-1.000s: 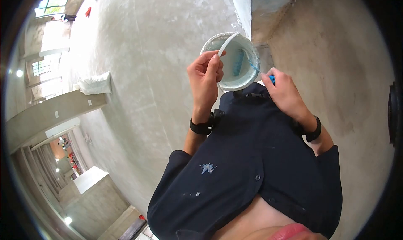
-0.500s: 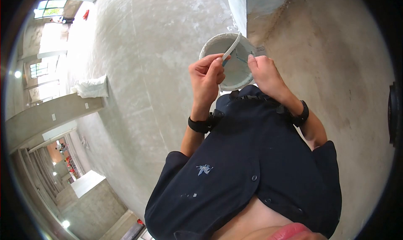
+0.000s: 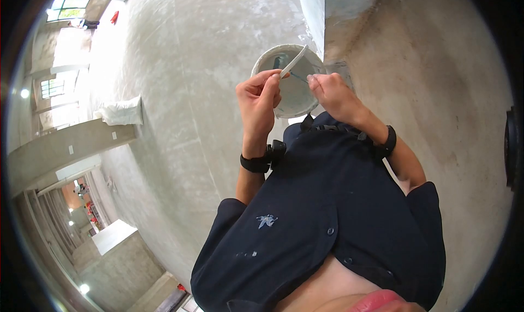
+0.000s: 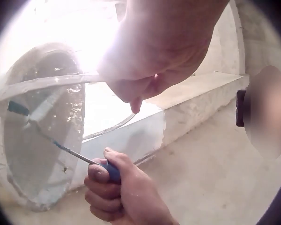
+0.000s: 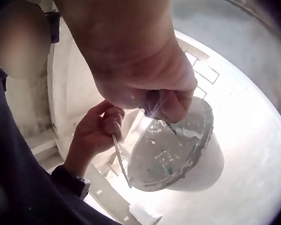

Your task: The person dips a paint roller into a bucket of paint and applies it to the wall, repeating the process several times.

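Observation:
My left hand (image 3: pixel 259 102) holds up a white bucket (image 5: pixel 206 164) by its pale strap-like handle (image 3: pixel 295 60), pinched between thumb and curled fingers. Inside the bucket is a whitish, wet paint-like coating. My right hand (image 3: pixel 338 96) grips the blue handle (image 4: pixel 113 172) of a small paint roller, its thumb along the grip. The roller's thin metal rod (image 4: pixel 77 154) reaches over the rim into the bucket. In the left wrist view, the blue-green roller head (image 4: pixel 18 108) lies at the far inner side of the bucket, partly covered in white.
A pale wall or ledge edge (image 3: pixel 312 17) rises just beyond the bucket. Bare grey concrete floor (image 3: pixel 180 82) stretches to the left, with a white sack (image 3: pixel 121 111) on a low beam. Brown concrete (image 3: pixel 426 82) lies to the right.
My right hand has moved up and left over the bucket's near rim. The roller head has shifted from the middle of the bucket to its far left side. My left hand keeps holding the handle.

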